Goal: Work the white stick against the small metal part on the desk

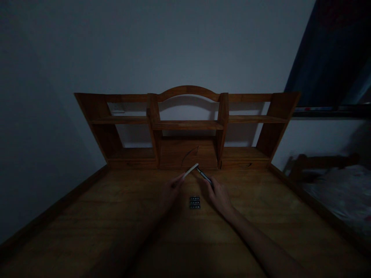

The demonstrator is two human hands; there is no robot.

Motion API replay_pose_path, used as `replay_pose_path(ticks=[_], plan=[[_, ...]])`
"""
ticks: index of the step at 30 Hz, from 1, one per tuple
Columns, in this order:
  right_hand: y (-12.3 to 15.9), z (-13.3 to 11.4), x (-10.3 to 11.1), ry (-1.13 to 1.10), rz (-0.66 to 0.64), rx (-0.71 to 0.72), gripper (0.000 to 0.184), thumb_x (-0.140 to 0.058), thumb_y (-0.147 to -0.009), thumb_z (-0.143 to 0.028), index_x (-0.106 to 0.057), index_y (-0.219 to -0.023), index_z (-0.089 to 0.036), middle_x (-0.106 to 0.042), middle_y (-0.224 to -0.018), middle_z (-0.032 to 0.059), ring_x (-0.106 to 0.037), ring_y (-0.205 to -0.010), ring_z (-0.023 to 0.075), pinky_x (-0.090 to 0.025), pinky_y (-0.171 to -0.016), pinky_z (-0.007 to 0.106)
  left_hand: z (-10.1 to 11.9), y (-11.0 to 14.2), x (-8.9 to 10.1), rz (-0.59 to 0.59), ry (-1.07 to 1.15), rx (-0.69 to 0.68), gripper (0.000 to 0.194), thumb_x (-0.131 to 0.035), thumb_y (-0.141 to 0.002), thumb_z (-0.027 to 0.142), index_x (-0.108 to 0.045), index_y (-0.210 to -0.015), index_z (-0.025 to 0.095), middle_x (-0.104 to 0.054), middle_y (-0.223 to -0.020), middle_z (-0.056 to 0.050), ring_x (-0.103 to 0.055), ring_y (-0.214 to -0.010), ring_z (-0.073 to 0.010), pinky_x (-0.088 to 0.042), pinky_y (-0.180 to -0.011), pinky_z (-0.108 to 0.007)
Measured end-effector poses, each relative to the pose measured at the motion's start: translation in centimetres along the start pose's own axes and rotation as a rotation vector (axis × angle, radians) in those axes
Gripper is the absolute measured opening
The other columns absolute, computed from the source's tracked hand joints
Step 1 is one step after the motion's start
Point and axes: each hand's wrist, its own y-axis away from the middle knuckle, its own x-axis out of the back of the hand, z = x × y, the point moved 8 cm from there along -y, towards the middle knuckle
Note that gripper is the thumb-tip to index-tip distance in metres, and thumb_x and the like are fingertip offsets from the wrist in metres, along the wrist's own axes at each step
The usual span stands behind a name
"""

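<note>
Hands both occupied, fingers closed. L hand (171, 191) pinches thin white strip (191, 170) near its lower end; R hand (219, 194) grips slim dark tool (204, 176), pen-like, angled up & inward. Tool tip at strip's upper end; contact vs. small gap: can't tell. Strip & tool both over far part of desk (261, 200), before shelf unit (188, 124). Small dark block (194, 202) w/ pale marks lies on desk btwn the arms, neither hand touching it.

Risks (judgement): strip held at one end only, so sideways push from tool prob. swings free end -> tip slips off, poss. toward L fingers. Slack R grip -> tool rolls, drops. Low light -> misplaced tip likelier. Wrist dipping inward cd. knock block.
</note>
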Motion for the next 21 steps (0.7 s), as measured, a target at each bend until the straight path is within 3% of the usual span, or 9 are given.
replay_pose_path(ticks=[6, 12, 21], plan=[[-0.04, 0.16, -0.06, 0.03, -0.015, -0.02, 0.044, -0.029, -0.103, -0.045, -0.06, -0.115, -0.017, -0.075, -0.088, 0.0099, -0.071, -0.078, 0.0251, -0.043, -0.065, 0.028, -0.13, -0.31, 0.48, -0.027, -0.006, -0.03, 0.046, -0.059, -0.088, 0.049, -0.066, -0.125, 0.023, -0.067, -0.127, -0.009, -0.062, -0.119, -0.0284, -0.049, -0.102, -0.044], [-0.11, 0.25, 0.2, 0.035, -0.002, -0.029, 0.042, -0.029, -0.103, -0.044, -0.06, -0.114, -0.018, -0.075, -0.092, 0.0103, -0.071, -0.081, 0.0248, -0.044, -0.067, 0.028, 0.2, -0.07, -0.47, -0.08, 0.017, -0.056, 0.046, -0.062, -0.086, 0.047, -0.068, -0.123, 0.021, -0.068, -0.126, -0.011, -0.061, -0.12, -0.0293, -0.044, -0.106, -0.048], [-0.04, 0.26, -0.05, 0.027, -0.009, -0.022, 0.043, -0.029, -0.103, -0.044, -0.061, -0.113, -0.016, -0.075, -0.089, 0.0113, -0.071, -0.077, 0.0241, -0.045, -0.066, 0.027, 0.41, -0.15, -0.15, -0.044, 0.054, -0.01, 0.048, -0.062, -0.085, 0.051, -0.068, -0.123, 0.022, -0.07, -0.123, -0.01, -0.063, -0.116, -0.0295, -0.047, -0.103, -0.045]])
